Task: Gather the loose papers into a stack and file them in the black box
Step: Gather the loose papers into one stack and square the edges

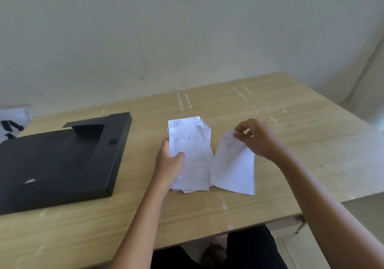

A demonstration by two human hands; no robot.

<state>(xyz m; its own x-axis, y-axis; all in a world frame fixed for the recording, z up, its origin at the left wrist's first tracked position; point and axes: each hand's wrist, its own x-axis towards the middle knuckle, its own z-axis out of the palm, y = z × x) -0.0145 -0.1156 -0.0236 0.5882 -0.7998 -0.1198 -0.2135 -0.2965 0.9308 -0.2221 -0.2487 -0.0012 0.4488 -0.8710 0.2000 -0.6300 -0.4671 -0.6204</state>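
Note:
A stack of white papers with handwritten table lines rests near the middle of the wooden table. My left hand grips the stack's left edge, thumb on top. My right hand pinches the top corner of a single loose sheet, which hangs tilted just right of the stack, its lower edge near the table. The flat black box lies closed on the left part of the table, apart from both hands.
A pale wall rises behind the table. White cloth with black marks sits at the far left edge beyond the box. The table's right edge drops off near a light cabinet. My dark-clothed legs show under the front edge.

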